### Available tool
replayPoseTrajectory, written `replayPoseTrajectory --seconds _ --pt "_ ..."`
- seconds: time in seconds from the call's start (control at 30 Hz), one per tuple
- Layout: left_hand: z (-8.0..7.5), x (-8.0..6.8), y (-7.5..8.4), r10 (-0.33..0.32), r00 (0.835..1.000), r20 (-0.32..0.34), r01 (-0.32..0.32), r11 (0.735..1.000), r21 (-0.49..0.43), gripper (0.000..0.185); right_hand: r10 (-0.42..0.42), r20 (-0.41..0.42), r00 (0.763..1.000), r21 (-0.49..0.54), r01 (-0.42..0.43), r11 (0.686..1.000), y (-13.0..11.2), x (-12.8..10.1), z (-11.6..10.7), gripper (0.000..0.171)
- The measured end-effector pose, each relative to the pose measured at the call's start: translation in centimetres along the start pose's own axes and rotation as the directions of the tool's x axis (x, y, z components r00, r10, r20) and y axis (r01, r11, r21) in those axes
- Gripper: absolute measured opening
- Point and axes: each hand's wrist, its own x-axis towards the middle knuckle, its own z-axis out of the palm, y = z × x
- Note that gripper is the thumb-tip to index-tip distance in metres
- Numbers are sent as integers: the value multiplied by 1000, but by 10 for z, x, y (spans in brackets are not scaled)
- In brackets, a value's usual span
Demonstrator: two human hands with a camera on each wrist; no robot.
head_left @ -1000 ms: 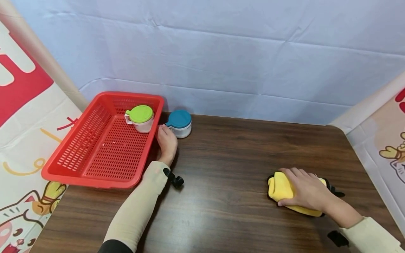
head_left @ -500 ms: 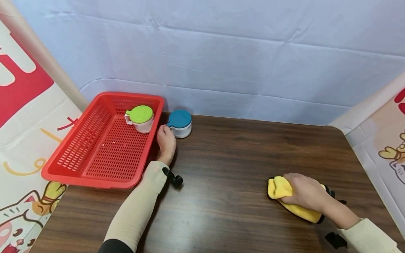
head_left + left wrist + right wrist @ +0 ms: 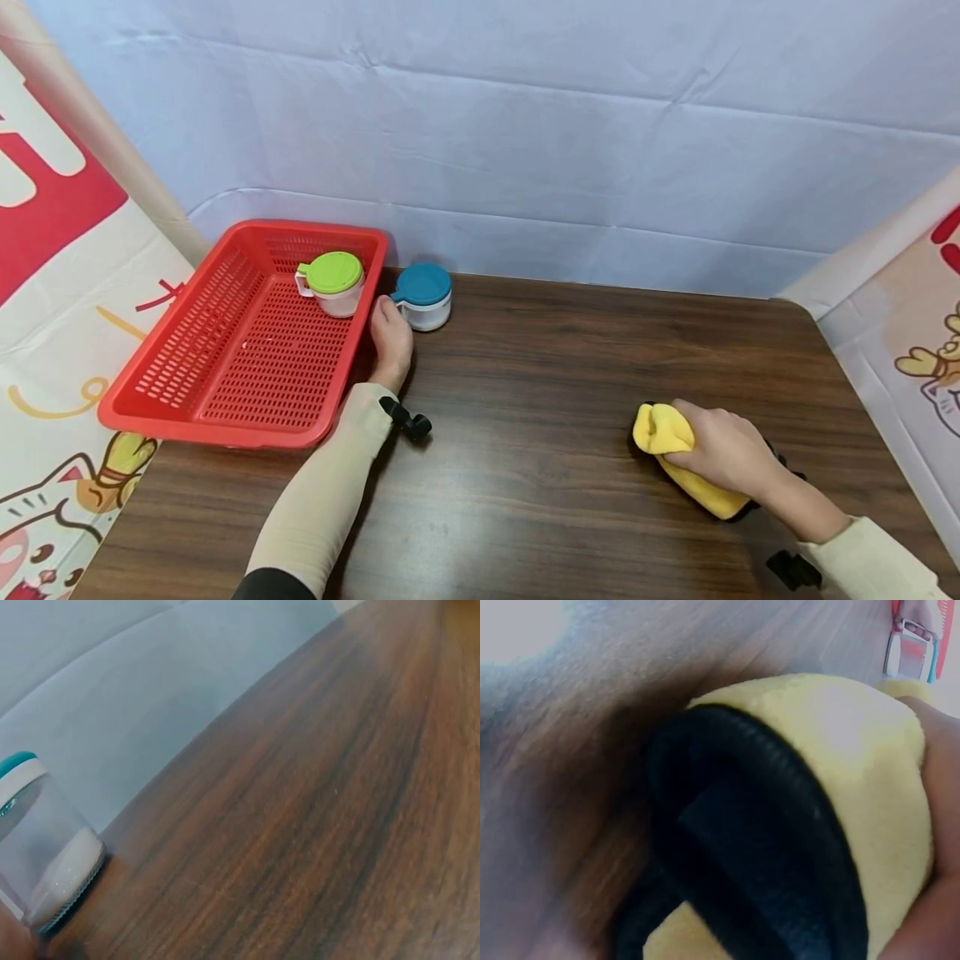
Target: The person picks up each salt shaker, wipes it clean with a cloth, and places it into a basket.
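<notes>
My left hand [image 3: 392, 337] grips the handle of a clear seasoning jar [image 3: 426, 315] with a blue lid, beside the red basket. The right wrist view shows its fingers curled at the white handle [image 3: 917, 631]. White contents lie in the jar's bottom in the left wrist view. On the right side of the table, my right hand [image 3: 726, 446] grips a folded yellow cloth [image 3: 663, 429] with black edging. The bunched cloth bulges out past the thumb, and the palm hides part of it. Close up, its black edge [image 3: 780, 795] fills the right wrist view.
A red perforated basket [image 3: 225, 435] stands at the left of the brown wooden table [image 3: 525, 417]. Inside it, near the back right corner, is a seasoning jar [image 3: 335, 283] with a green lid. A pale cloth backdrop [image 3: 525, 150] rises behind the table's back edge.
My right hand has closed more tightly on the yellow cloth, bunching it up. The left hand and the blue-lidded jar have barely shifted.
</notes>
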Motion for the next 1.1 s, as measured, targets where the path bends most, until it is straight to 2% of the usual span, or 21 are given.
replayPoseTrajectory --seconds 0.33,0.67,0.9,1.1 --pt "-1 -6 9 -7 1000 -5 7 1000 -20 29 20 -169 985 47 -12 999 -7 4 -7 33" --pt "1 -17 33 -15 997 81 21 996 -83 30 -14 -319 948 88 44 995 -11 7 -13 38" --pt "2 -30 50 21 996 92 -12 996 -89 32 2 -361 933 121 44 992 -17 10 -17 40" --pt "4 -41 65 43 993 112 -28 991 -131 36 26 -410 912 167 47 985 -23 13 -21 39"
